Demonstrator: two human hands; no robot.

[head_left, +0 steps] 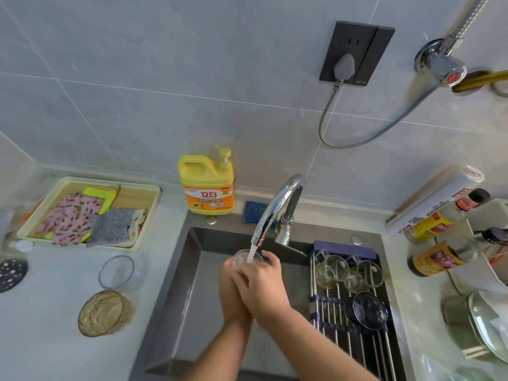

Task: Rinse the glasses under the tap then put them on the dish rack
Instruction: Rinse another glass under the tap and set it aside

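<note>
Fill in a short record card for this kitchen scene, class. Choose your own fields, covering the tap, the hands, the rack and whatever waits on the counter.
Tap: the tap is running, and water falls into the rinsed glass
Hands: the left hand and right hand both grip the rinsed glass above the sink
Dish rack: the dish rack lies across the sink's right side
On rack: two clear mugs and one dark glass
Left counter: a clear glass and an amber glass
Stage: rinsing, glass not yet racked

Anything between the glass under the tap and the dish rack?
Nothing visible: open sink lies between the glass and the dish rack. Two cups and a dark bowl fill its far end; near bars are free.
</note>
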